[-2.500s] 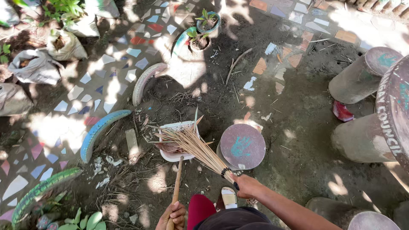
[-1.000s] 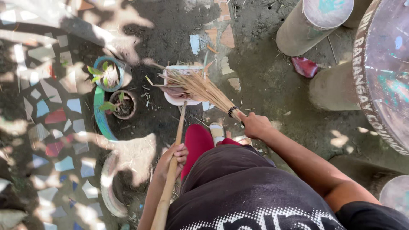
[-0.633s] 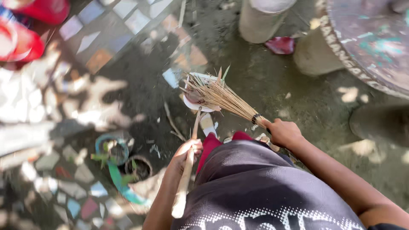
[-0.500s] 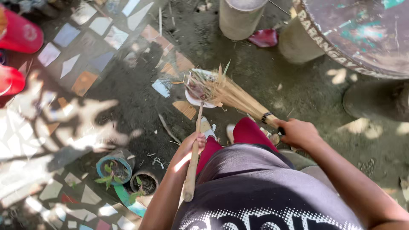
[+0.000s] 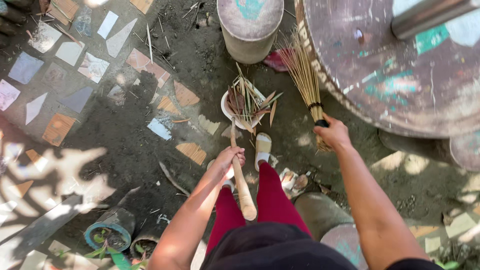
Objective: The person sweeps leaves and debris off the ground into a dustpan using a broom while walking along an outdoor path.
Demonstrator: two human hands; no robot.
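hands (image 5: 231,159) grip dustpan (image 5: 243,107), broom (image 5: 303,70)

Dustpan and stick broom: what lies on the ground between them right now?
In the head view, only bare dark soil separates the dustpan from the stick broom; a few dry leaf blades stick out of the pan toward it.

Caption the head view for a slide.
Left hand holds a leaf-filled dustpan by its wooden handle; right hand grips a stick broom beside a round table.
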